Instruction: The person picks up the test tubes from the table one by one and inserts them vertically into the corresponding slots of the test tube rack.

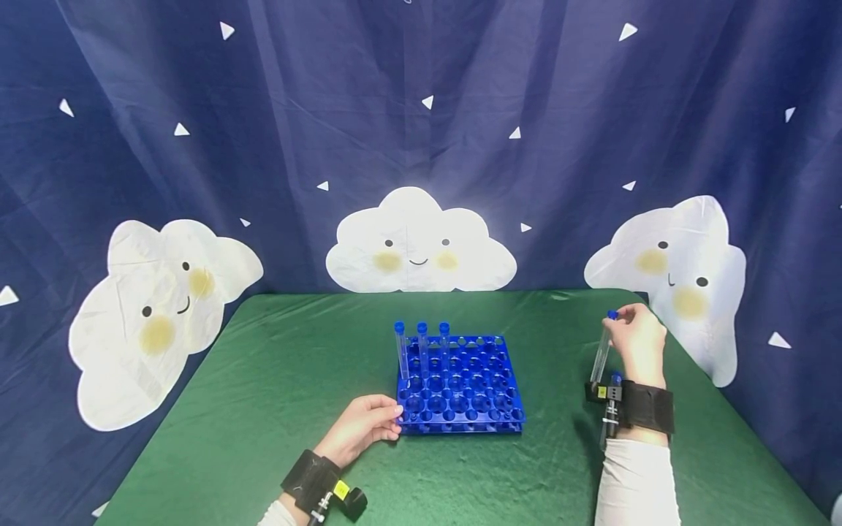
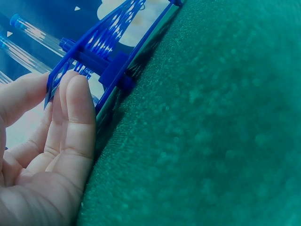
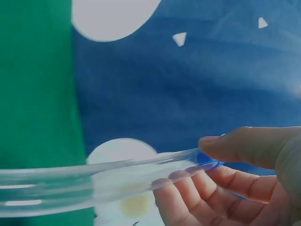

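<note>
Test tube [image 1: 601, 353], clear with a blue cap, is held at the right of the head view, raised off the green surface [image 1: 263, 409] and tilted slightly, its capped end uppermost. It is pinched near the cap by the right hand [image 1: 636, 342], whose grip is closed around the tube's top: in the right wrist view the thumb is pressed on the blue cap end from above while the curled fingers [image 3: 197, 193] support the tube [image 3: 94, 181] from below. The tube's lower end is seen just beside the black wrist strap [image 1: 647, 406] on that arm.

Well apart from it, at the centre of the frame, a blue tube rack [image 1: 460, 383] is set on the surface. Three capped tubes [image 1: 422, 351] are stood upright in the rack's far left holes. The rack's near left corner is touched by the left hand [image 1: 360, 427]; in the left wrist view its fingers [image 2: 77, 101] are laid nearly straight against the rack's edge [image 2: 113, 66], so this grip is relaxed and wrapped round nothing.

Behind the surface, across the upper part of the frame, a dark blue curtain [image 1: 421, 109] printed with smiling white clouds and small white triangles is hung.
</note>
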